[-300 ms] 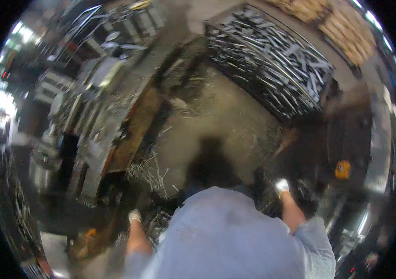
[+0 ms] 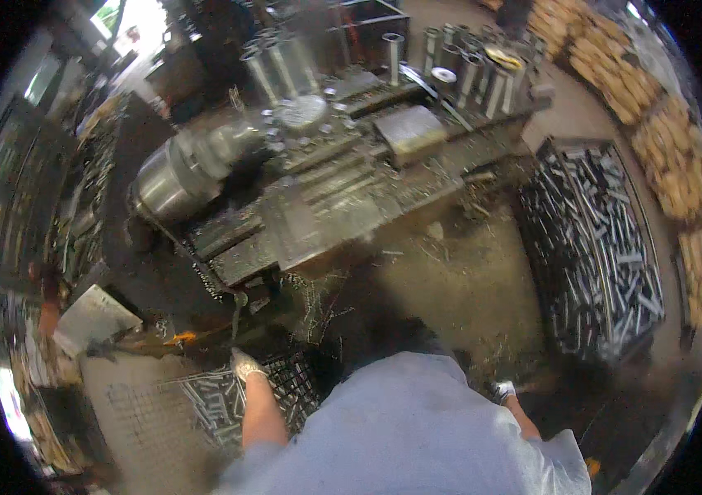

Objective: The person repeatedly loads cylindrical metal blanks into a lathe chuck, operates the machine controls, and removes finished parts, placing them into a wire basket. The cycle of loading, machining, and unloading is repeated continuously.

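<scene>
My left hand [image 2: 248,365], in a pale glove, hangs low beside the front of a lathe [image 2: 309,214]. Just beyond its fingertips is the end of a thin dark lever [image 2: 239,307]; whether they touch I cannot tell. Under this hand lies a mesh crate [image 2: 301,388] with short metal tubes [image 2: 211,403] in and beside it. My right hand [image 2: 504,391], also in a light glove, is out to the right side, over a dark area. The fingers of both hands are too small and blurred to read, and I make out nothing held.
A big bin [image 2: 544,272] full of cut metal pieces stands to the right, with stacked tan sacks [image 2: 680,165] behind it. Upright metal tubes [image 2: 470,76] and a flat block [image 2: 410,130] rest on the lathe. Stringy metal shavings [image 2: 318,309] litter the floor.
My view has swung to the left. The lathe now spans the middle, and the bin of metal pieces has shifted to the right edge. Both hands remain low at my sides.
</scene>
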A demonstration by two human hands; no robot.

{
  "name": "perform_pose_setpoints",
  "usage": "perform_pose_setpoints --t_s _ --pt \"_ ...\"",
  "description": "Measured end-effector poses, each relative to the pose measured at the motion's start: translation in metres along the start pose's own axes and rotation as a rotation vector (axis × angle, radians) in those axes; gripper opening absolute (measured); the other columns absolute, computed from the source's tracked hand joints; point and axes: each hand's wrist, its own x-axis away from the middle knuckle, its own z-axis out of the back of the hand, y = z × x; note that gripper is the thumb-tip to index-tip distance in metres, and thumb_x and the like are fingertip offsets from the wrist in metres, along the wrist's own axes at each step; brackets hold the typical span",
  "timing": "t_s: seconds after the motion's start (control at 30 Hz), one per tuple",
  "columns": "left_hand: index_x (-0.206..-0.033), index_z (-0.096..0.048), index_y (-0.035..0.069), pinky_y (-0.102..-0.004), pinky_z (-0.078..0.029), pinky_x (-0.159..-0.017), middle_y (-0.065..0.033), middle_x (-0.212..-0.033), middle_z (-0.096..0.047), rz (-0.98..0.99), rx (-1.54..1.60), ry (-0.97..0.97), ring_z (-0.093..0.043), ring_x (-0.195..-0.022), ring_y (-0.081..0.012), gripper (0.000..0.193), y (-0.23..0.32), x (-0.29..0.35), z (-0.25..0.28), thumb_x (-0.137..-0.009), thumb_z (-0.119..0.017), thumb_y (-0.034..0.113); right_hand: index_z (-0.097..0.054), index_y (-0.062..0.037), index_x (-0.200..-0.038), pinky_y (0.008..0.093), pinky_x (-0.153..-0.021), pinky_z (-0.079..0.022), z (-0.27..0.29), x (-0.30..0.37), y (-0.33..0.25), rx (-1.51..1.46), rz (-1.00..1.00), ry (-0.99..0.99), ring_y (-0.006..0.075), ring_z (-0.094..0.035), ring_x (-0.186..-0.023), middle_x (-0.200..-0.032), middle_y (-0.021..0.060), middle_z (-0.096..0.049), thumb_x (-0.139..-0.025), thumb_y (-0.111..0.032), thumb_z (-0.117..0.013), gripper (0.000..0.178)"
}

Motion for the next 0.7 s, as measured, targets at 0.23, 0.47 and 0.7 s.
perform_pose_setpoints --t_s 0.23,0.47,0.7 --pt "-0.146 -0.053 -0.005 -0.0497 -0.051 -0.104 -0.0276 -0.148 -0.056 0.527 0.882 0.454 -0.062 -0.127 -0.0413 0.066 0.02 -0.038 0.067 -0.109 -0.048 0.049 -0.076 0.0009 -0.101 0.0487 -0.082 -0.057 0.329 -0.156 0.066 -0.593 -0.476 0.47 0.0465 -0.071 -0.096 -0.099 0.0298 -0.072 -0.086 -0.03 -0.072 0.034" --pt "-0.148 -0.052 -0.004 -0.0486 -0.047 -0.11 -0.0278 -0.149 -0.056 0.262 0.588 0.62 -0.057 -0.133 -0.0427 0.069 0.037 -0.041 0.098 -0.11 -0.04 0.052 -0.073 0.0004 -0.111 0.0336 -0.09 -0.055 0.727 -0.209 -0.003 -0.847 0.229 1.097 0.0234 -0.073 -0.098 -0.104 0.0147 -0.077 -0.095 -0.004 -0.064 0.018" --pt "-0.143 -0.059 0.008 -0.0483 -0.041 -0.111 -0.0142 -0.137 -0.065 -0.013 0.05 0.561 -0.062 -0.121 -0.0328 0.054 -0.041 -0.112 0.061 -0.108 -0.042 0.046 -0.072 0.0003 -0.114 0.0352 -0.087 -0.058 0.949 -0.251 -0.159 -0.708 0.784 0.854 0.0279 -0.074 -0.095 -0.104 0.016 -0.075 -0.093 -0.003 -0.067 0.022"
